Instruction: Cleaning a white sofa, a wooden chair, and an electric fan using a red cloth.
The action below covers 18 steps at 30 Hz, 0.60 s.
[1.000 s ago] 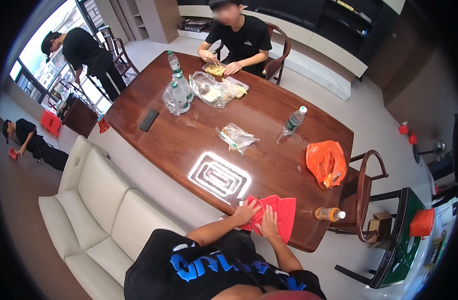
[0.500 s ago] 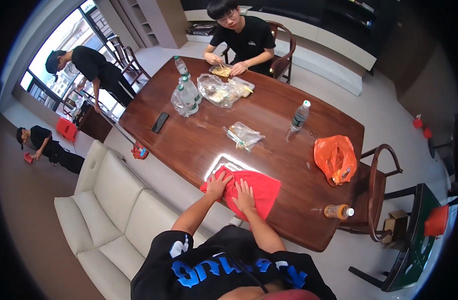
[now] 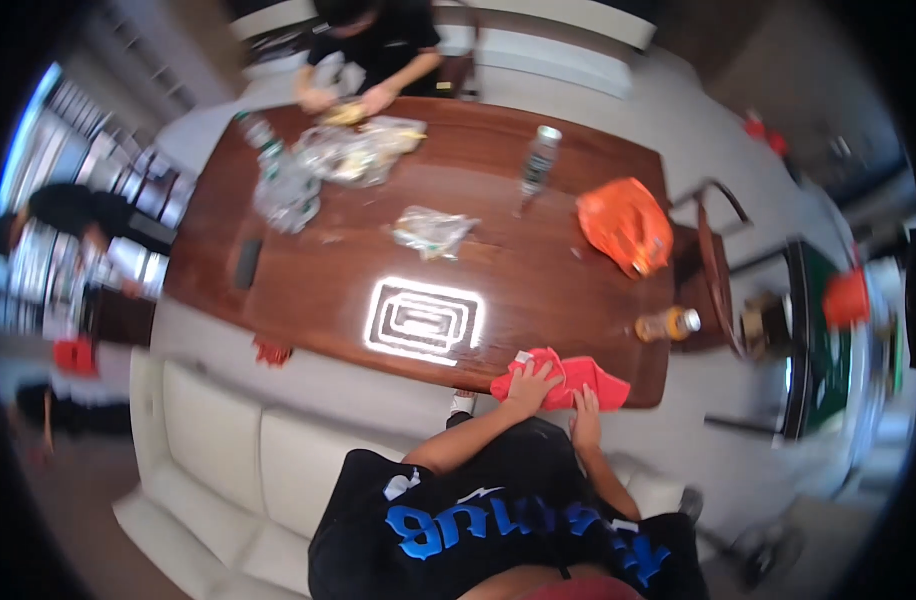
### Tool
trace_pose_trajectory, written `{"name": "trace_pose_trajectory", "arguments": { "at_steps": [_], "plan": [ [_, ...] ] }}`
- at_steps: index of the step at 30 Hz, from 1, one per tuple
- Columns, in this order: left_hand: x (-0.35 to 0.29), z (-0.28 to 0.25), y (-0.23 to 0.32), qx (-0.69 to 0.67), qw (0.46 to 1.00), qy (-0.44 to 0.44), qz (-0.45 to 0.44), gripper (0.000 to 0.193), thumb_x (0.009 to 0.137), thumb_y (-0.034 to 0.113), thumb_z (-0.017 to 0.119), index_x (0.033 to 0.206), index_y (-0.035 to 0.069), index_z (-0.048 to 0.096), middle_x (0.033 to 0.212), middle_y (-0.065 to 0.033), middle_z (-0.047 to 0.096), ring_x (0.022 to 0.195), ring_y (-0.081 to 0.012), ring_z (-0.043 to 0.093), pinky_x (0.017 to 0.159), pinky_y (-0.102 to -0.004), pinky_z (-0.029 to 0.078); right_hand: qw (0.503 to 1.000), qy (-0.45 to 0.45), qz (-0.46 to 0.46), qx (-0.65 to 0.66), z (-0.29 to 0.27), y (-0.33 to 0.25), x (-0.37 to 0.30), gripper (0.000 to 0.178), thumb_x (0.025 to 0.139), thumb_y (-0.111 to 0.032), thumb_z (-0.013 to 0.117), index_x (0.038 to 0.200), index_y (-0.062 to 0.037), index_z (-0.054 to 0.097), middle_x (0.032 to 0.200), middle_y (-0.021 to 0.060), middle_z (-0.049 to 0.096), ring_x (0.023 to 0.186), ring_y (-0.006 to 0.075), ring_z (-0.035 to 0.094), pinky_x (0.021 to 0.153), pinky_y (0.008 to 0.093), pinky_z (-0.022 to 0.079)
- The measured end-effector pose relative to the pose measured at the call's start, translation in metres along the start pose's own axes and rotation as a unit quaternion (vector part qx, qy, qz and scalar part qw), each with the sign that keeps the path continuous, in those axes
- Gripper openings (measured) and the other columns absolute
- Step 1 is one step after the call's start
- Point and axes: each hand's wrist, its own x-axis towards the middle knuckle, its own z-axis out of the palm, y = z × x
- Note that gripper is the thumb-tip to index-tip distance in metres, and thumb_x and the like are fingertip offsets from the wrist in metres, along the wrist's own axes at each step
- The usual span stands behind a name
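A bunched red cloth (image 3: 606,385) lies along the near edge of the brown wooden table (image 3: 308,270), towards its right corner. Pressed onto its left part is my left hand (image 3: 530,388), fingers spread over the fabric. My right hand (image 3: 585,418) touches the cloth's near edge with fingers stretched out, just right of my left. Neither hand visibly grips the fabric. Beyond the cloth, to the right, an orange drink bottle (image 3: 663,324) lies on its side.
An orange plastic bag (image 3: 626,228), an upright clear bottle (image 3: 540,160), a crumpled clear bag (image 3: 433,232), a dark phone (image 3: 247,262) and bagged bottles (image 3: 286,195) occupy the table. A person (image 3: 378,50) sits across. A cream sofa (image 3: 213,420) stands at left; a chair (image 3: 716,265) at right.
Both my hands have slid right along the near edge with the red cloth, which is now more bunched. The view has turned, and the seated person's head has lowered.
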Motion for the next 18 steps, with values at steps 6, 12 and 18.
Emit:
{"name": "trace_pose_trajectory", "arguments": {
  "at_steps": [6, 12, 18],
  "plan": [
    [0.034, -0.008, -0.004, -0.090, 0.988, -0.028, 0.120, 0.052, 0.073, 0.017, 0.068, 0.124, 0.013, 0.055, 0.116, -0.0177, 0.054, 0.109, -0.0345, 0.053, 0.090, -0.0502, 0.041, 0.987, 0.099, 0.015, 0.126, 0.025, -0.002, -0.010, 0.058, 0.079, -0.007, 0.063, 0.133, -0.0024, 0.042, 0.134, 0.0218, 0.049, 0.122, 0.0383, 0.049, 0.099, 0.0464, 0.043],
    [0.051, 0.013, 0.037, -0.260, 0.943, -0.111, 0.175, 0.035, 0.084, 0.012, 0.061, 0.115, -0.004, 0.055, 0.099, -0.0278, 0.063, 0.093, -0.0443, 0.062, 0.085, -0.0461, 0.049, 0.939, 0.003, 0.212, 0.271, 0.022, 0.035, -0.022, 0.057, 0.073, -0.018, 0.074, 0.124, -0.0076, 0.051, 0.096, 0.0181, 0.068, 0.092, 0.0364, 0.065, 0.081, 0.0462, 0.051],
    [0.072, -0.001, 0.135, -0.233, 0.948, -0.132, 0.173, 0.027, 0.088, 0.013, 0.056, 0.108, -0.005, 0.055, 0.097, -0.0305, 0.063, 0.095, -0.0455, 0.061, 0.079, -0.0479, 0.048, 0.913, 0.079, 0.195, 0.350, 0.059, 0.099, -0.040, 0.070, 0.064, -0.016, 0.079, 0.125, -0.0027, 0.049, 0.103, 0.0182, 0.067, 0.096, 0.0328, 0.065, 0.085, 0.0411, 0.051]
  ]
}}
